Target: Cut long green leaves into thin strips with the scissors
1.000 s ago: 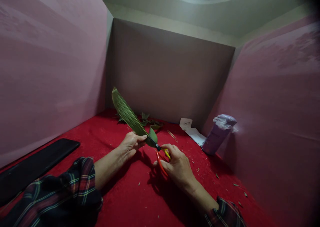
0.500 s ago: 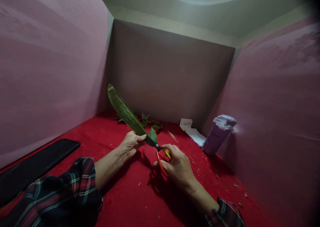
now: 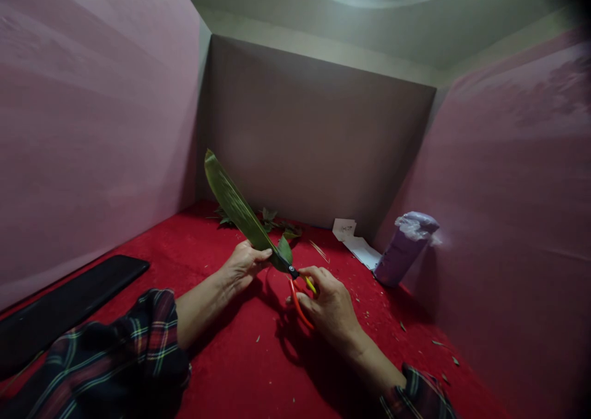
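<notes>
Left hand: fingers clamped on the near part of the leaf, which slants up toward the far left above the red worktop. Right hand: fingers gripping the scissors by the handles, blades at the leaf's near end; blade opening cannot be determined. Loose greenery lies on the far side.
</notes>
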